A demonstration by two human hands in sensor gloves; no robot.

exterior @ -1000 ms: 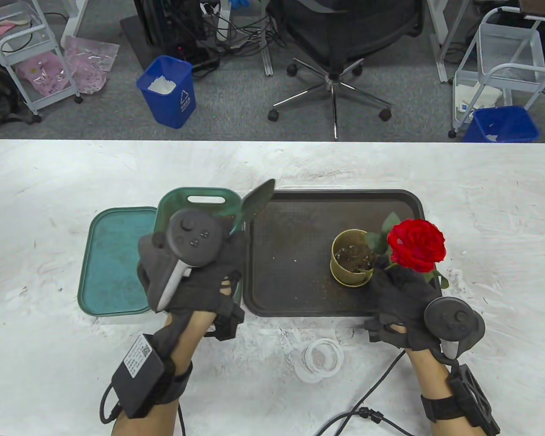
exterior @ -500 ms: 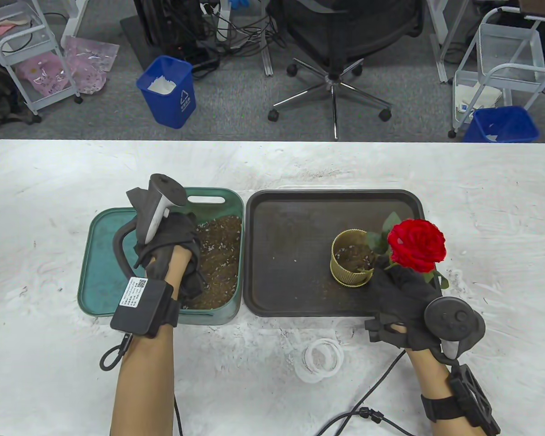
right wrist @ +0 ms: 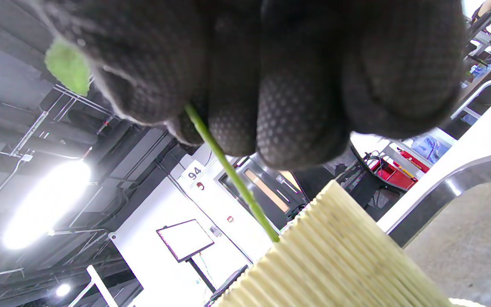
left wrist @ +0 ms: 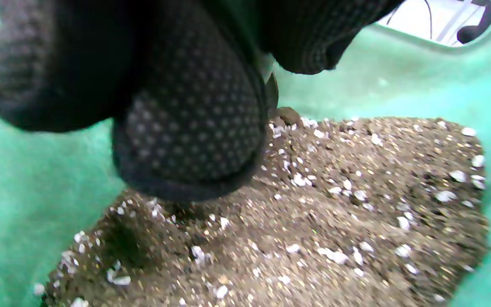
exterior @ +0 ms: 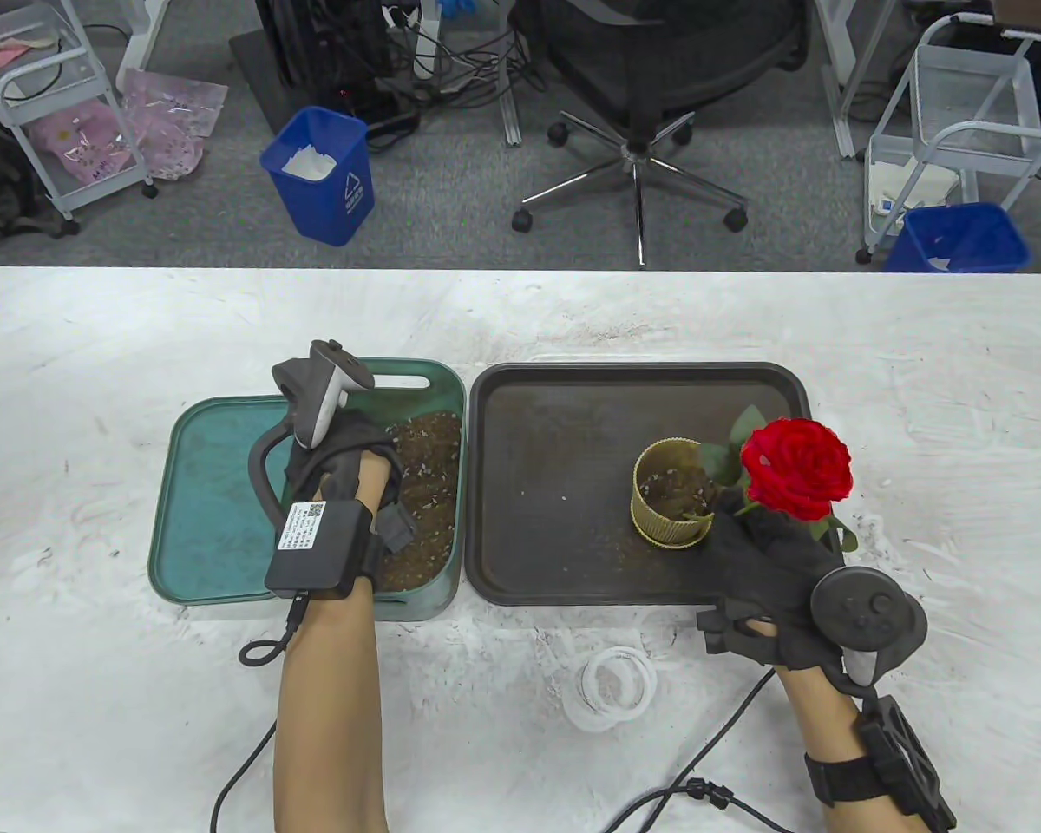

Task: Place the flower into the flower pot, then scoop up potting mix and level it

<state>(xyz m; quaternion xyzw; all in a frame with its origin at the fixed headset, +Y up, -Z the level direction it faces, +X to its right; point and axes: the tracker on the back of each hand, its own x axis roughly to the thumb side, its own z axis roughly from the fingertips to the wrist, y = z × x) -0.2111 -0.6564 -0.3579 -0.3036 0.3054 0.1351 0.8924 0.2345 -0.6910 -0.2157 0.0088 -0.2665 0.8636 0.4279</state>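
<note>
Flower [exterior: 795,468] stem leans right from pot [exterior: 672,503] | right-hand fingers [right wrist: 296,115] pinch it

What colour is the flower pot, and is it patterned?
The flower pot is pale yellow-gold with fine vertical ribbing, clearest in the right wrist view.

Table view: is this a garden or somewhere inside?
Inside, probably an office or lab: grey carpet, an office chair, a blue bin and wire carts stand beyond the table.
</note>
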